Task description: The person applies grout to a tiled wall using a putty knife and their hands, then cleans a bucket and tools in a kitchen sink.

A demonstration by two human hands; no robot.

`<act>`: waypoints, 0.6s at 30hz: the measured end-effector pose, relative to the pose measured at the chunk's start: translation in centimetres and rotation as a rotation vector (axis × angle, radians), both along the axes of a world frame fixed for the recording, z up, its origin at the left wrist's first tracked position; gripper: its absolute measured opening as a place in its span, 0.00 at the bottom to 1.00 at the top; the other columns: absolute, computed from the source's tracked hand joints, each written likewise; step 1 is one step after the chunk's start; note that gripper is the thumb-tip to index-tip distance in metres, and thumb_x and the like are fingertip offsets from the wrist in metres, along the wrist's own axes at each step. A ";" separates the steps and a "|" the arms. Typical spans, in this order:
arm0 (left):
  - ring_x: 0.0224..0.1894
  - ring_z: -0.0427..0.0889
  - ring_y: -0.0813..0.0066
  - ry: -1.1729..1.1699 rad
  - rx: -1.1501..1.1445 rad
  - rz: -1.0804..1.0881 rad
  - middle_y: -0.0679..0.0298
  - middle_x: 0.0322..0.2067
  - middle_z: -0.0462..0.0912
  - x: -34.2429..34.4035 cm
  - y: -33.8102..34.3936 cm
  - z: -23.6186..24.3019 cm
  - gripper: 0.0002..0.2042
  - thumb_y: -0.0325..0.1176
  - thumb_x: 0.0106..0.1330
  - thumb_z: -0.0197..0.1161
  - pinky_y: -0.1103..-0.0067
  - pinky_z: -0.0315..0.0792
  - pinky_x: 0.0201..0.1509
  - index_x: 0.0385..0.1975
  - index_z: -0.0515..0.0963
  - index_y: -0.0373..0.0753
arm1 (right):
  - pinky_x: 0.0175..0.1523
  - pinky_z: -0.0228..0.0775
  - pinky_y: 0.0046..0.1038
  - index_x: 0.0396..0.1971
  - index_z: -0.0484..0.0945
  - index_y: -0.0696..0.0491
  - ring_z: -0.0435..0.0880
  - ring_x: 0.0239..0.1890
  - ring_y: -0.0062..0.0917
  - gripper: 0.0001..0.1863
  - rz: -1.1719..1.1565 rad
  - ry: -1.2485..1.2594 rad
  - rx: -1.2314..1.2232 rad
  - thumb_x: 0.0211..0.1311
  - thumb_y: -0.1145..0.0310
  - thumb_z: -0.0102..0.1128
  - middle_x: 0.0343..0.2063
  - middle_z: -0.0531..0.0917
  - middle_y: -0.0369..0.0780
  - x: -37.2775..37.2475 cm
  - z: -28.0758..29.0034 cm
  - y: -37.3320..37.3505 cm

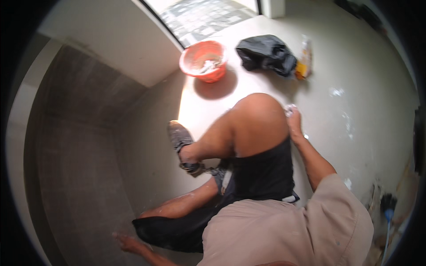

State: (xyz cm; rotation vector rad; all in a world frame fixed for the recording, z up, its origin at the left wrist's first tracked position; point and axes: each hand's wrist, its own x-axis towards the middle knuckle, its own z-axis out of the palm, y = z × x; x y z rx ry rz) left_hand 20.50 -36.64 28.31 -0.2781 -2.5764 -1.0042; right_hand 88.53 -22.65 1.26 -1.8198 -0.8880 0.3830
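Right hand grips pale wad
Likely light, soft; pinch its middle. Left hand blurred: cannot tell its state.

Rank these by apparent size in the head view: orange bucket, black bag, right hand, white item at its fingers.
1. Black bag and orange bucket: too alike to rank.
2. Right hand.
3. White item.

Left grip out sideways, right arm extended forward, right grip seemingly curled
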 end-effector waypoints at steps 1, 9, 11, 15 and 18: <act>0.29 0.81 0.62 0.036 -0.026 -0.132 0.54 0.34 0.85 -0.6 -0.3 0.1 0.24 0.49 0.76 0.52 0.72 0.76 0.33 0.54 0.78 0.32 | 0.40 0.74 0.32 0.35 0.79 0.57 0.80 0.29 0.28 0.10 -0.014 -0.001 -0.009 0.52 0.71 0.58 0.26 0.81 0.41 0.0 0.6 -0.6; 0.19 0.69 0.80 0.112 0.255 -0.609 0.62 0.23 0.80 6.1 2.3 3.5 0.17 0.38 0.74 0.52 0.80 0.66 0.23 0.52 0.80 0.35 | 0.47 0.76 0.38 0.43 0.81 0.57 0.85 0.33 0.38 0.15 -0.153 0.054 -0.188 0.57 0.72 0.53 0.34 0.86 0.49 6.4 0.2 -4.2; 0.21 0.72 0.79 0.126 0.156 -0.571 0.64 0.24 0.80 5.4 1.3 5.4 0.17 0.40 0.74 0.54 0.80 0.67 0.24 0.53 0.80 0.38 | 0.46 0.76 0.39 0.44 0.81 0.58 0.85 0.33 0.37 0.15 -0.141 0.204 -0.168 0.58 0.72 0.53 0.33 0.86 0.48 4.5 0.8 -3.6; 0.33 0.81 0.73 0.024 0.223 -0.619 0.62 0.35 0.85 3.6 1.0 7.9 0.18 0.46 0.73 0.57 0.77 0.75 0.33 0.51 0.82 0.40 | 0.37 0.77 0.37 0.48 0.80 0.55 0.82 0.33 0.33 0.15 -0.172 0.378 -0.097 0.64 0.69 0.53 0.36 0.84 0.45 5.9 -1.5 -4.4; 0.31 0.80 0.74 0.074 0.091 -0.810 0.63 0.32 0.84 7.2 5.5 6.7 0.17 0.45 0.72 0.60 0.76 0.75 0.35 0.42 0.85 0.37 | 0.28 0.78 0.33 0.52 0.80 0.53 0.80 0.34 0.31 0.16 -0.351 0.376 -0.079 0.69 0.65 0.53 0.40 0.82 0.44 16.9 -7.5 -8.6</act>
